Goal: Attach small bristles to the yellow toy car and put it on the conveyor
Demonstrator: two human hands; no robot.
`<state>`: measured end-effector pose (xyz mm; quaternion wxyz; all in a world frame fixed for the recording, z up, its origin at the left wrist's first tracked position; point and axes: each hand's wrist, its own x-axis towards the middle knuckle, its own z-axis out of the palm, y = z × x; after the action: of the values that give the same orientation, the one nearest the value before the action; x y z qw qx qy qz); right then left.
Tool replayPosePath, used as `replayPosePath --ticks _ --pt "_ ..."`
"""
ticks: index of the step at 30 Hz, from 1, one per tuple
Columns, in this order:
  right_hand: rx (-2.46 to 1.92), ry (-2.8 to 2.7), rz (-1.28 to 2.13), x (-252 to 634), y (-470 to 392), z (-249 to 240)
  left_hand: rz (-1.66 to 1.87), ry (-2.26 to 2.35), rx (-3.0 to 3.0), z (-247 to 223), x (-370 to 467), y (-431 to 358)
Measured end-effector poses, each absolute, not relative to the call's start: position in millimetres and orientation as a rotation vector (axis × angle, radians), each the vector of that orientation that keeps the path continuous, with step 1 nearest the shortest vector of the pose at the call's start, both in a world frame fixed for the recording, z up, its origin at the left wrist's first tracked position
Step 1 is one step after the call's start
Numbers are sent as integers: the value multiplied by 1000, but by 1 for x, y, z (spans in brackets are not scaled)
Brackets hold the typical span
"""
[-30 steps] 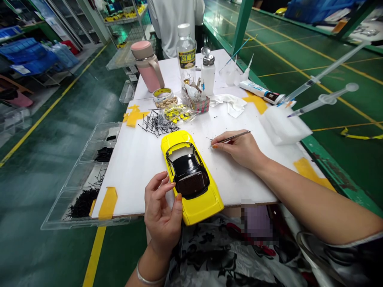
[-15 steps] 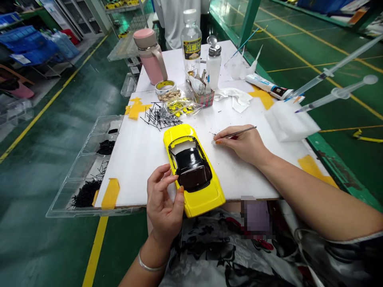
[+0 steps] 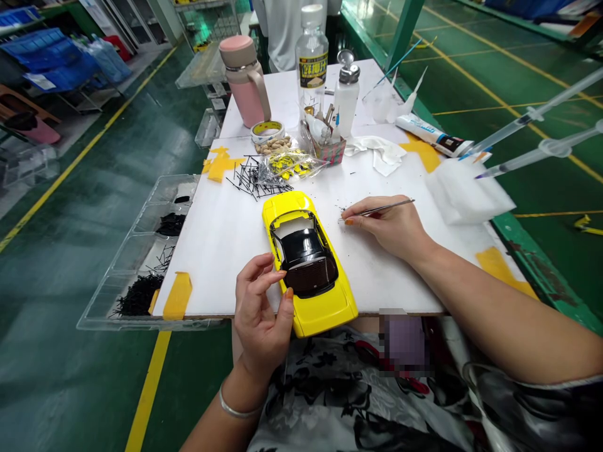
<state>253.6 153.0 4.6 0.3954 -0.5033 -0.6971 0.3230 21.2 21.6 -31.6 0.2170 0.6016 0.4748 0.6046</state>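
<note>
Yellow car shell [image 3: 309,263], head view, the only view here: sits upright on the white worktop [image 3: 211,251], one end overhanging the near edge, probably parked close so it's easy to reach and turn. Left hand [image 3: 264,307] at its left side; fingers half spread, loosely curled, thumb and forefinger tips seemingly against the shell, no firm grip visible, reads as light steadying. Right hand [image 3: 393,223] just right of the car shell, low over the worktop; thumb and fingers pinched together on a thin metal tool [image 3: 389,206], held pen-style, likely for fine control. Tool tip is at a scatter of black specks [image 3: 342,209]; too tiny to tell whether it has one. Specks lie out on bare white by the fingertips, presumably so they're easy to spot. Loose black pins [image 3: 245,179] and a clear bag of yellow bits [image 3: 292,164] sit past the shell's far end, seemingly handy but off the working patch. Two syringes [image 3: 513,162] slant up from a white foam block [image 3: 466,191], tips down at its top, plausibly propped so they don't roll. Orange tape [image 3: 178,295] at the near left edge probably anchors the worktop's covering
</note>
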Motion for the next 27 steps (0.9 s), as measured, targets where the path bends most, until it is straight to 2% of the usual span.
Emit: replayPosePath --ticks 27 --pt "-1323 -1767 829 254 154 7 1664 1299 1677 -32 20 21"
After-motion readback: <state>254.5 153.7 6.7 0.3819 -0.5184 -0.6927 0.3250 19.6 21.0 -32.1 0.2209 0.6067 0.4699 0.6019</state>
